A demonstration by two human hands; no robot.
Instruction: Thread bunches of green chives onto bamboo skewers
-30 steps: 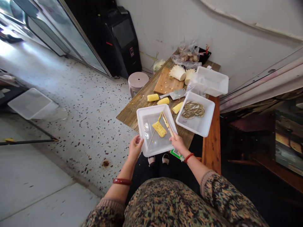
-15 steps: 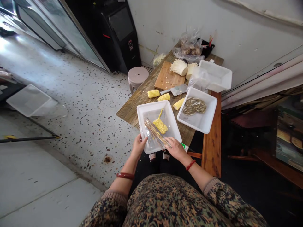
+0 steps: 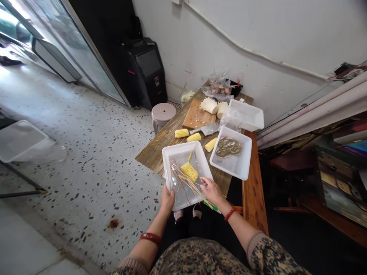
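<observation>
My left hand (image 3: 167,198) is closed round the left rim of a white plastic tray (image 3: 169,153). Inside lies a flat piece of corn kernels (image 3: 190,172), with a single row of kernels stretching away from its far end. A loose bundle of bamboo skewers (image 3: 187,178) lies slantwise beside and partly over the corn, its near ends sticking out past the tray's rim. Just above those ends is my right hand (image 3: 212,191), fingers bent and apart at the right rim. Whether a fingertip touches a skewer is hard to see.
On the wooden table (image 3: 155,154) are corn pieces (image 3: 194,137), a cleaver (image 3: 210,129), a cutting board (image 3: 195,114) and enoki mushrooms (image 3: 209,105). A second white tray (image 3: 243,168) holds greyish-brown strips. Behind it stands another tray (image 3: 255,122). A stool (image 3: 164,111) is left of the table.
My right hand has let go of the skewers, which have spread and slid nearer over the rim. My left hand keeps the tray. The view has tilted up, so everything sits lower.
</observation>
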